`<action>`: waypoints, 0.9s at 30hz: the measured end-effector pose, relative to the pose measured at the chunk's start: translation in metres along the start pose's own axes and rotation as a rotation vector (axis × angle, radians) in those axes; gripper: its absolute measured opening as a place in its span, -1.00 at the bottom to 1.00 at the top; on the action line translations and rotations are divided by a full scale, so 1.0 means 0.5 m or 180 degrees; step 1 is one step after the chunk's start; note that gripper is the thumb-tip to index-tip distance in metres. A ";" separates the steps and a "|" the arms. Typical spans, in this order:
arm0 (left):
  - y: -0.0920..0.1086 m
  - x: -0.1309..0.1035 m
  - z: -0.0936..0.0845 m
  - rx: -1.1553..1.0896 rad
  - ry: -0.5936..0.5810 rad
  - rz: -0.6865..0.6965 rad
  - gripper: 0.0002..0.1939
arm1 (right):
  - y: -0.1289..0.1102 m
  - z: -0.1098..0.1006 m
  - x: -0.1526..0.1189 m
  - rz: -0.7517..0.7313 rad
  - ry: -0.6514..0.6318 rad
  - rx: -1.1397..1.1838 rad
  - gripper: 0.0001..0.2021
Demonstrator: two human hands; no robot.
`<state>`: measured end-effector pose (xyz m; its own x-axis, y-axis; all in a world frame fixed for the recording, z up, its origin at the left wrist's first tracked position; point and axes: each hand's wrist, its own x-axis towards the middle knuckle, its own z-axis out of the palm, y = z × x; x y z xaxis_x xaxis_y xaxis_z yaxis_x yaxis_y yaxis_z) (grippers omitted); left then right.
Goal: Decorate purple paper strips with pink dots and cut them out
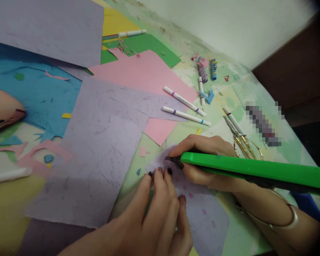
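Note:
A lavender paper piece [202, 217] with small pink marks lies on the table below my hands. My left hand [160, 209] rests on its upper left part, fingers stretched and dark-nailed tips pressing near the paper's edge. My right hand [208, 160] is closed beside those fingertips, thumb and forefinger pinched around the front of a long green tool [250, 169]. The tool runs back over my wrist to the right edge of the view, with a dark part at its front end. Its exact kind does not show clearly. A bracelet [280, 220] circles my right wrist.
Two white markers [186, 115] lie ahead, near a pink paper scrap [160, 131]. Gold-handled scissors [244, 140] sit at the right. Large lavender sheets [104, 142], a blue sheet [42, 78] and paper offcuts spread leftward. Small paper rolls [202, 69] stand out at the back.

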<state>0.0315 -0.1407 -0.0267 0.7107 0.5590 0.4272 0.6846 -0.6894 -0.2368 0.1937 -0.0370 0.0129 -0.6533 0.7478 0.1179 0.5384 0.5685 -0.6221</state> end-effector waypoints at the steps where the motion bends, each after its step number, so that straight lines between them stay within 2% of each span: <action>1: 0.000 0.000 0.000 0.0001 0.0003 0.0001 -0.81 | 0.000 -0.001 0.001 0.0008 0.0006 0.0010 -0.76; 11: -0.002 0.000 0.005 0.0042 0.0066 0.0029 -0.83 | -0.005 0.006 -0.001 0.0109 0.0162 0.0122 -0.78; 17: -0.008 0.005 -0.003 -0.0065 0.0083 0.0090 -0.81 | -0.004 0.003 -0.005 0.0000 0.0125 0.0205 -0.79; 22: -0.027 0.007 -0.006 -0.0128 0.0279 0.0241 -0.73 | -0.009 0.003 -0.008 0.0177 0.0134 0.0220 -0.80; 27: -0.042 0.006 0.004 0.0142 0.0580 0.0578 -0.70 | -0.014 0.006 -0.013 0.0264 0.0139 0.0194 -0.83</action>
<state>0.0196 -0.1238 -0.0222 0.7845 0.3328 0.5233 0.5577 -0.7476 -0.3606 0.1925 -0.0470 0.0141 -0.5833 0.8065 0.0968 0.5554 0.4830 -0.6770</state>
